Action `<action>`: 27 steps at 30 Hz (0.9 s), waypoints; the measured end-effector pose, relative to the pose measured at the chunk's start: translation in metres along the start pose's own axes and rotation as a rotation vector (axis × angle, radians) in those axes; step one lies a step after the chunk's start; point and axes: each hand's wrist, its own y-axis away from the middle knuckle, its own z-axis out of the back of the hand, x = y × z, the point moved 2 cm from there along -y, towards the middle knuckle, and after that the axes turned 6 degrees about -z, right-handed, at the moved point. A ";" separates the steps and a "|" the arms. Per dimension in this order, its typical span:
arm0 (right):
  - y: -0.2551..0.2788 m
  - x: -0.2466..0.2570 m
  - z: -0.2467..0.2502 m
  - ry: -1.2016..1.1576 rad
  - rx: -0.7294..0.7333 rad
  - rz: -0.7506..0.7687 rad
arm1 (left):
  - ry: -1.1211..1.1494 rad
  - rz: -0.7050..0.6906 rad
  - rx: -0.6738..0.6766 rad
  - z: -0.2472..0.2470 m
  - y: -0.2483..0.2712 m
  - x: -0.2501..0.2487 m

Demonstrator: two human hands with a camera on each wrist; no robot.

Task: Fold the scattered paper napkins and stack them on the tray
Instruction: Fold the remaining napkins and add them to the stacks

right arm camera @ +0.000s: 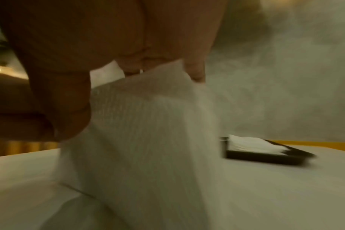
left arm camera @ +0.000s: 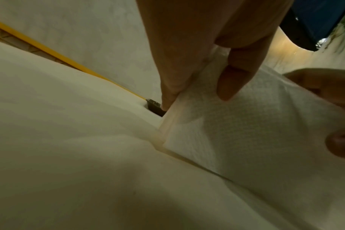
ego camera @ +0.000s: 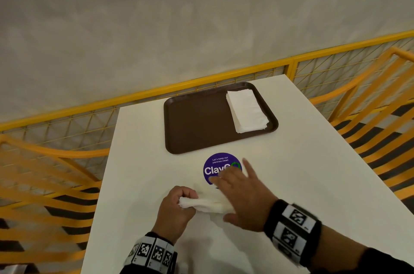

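Two hands work one napkin (ego camera: 207,204) low on the white surface (ego camera: 313,173), at about 6 o'clock from the brown tray (ego camera: 197,126). We pinch its left end in our left hand (ego camera: 177,206), thumb and fingers curled round the layered edge, so that the paper stays anchored while the other end is worked. Our right hand (ego camera: 243,195) lies over the right end with fingers spread and mostly straight; the right wrist view shows the thumb and fingertips nipping the sheet, lifted off the surface, so we judge this grip a light pinch made to bring one half over the other. At 3 o'clock on the tray sits the stack of folded napkins (ego camera: 246,111), squared against the rim, which leaves room beside it. Between tray and hands lies a purple round sticker (ego camera: 220,167).
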 end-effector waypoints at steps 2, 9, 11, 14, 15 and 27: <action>-0.011 0.017 -0.001 0.083 0.155 0.065 | -0.037 -0.038 0.026 0.000 0.001 -0.007; -0.025 -0.011 0.014 -0.547 0.283 -0.189 | 0.005 0.046 -0.241 0.016 0.000 -0.031; -0.024 -0.021 0.019 -0.860 0.316 -0.285 | 0.206 0.177 -0.167 0.016 -0.001 -0.034; -0.021 -0.025 0.020 -1.528 0.351 -0.372 | 0.541 0.330 0.005 0.002 -0.004 -0.044; -0.019 -0.026 0.019 -1.694 0.364 -0.395 | 0.596 0.350 0.047 -0.004 -0.005 -0.050; -0.017 -0.053 -0.012 -1.683 0.211 -0.746 | -0.065 -0.096 0.288 -0.036 -0.068 -0.080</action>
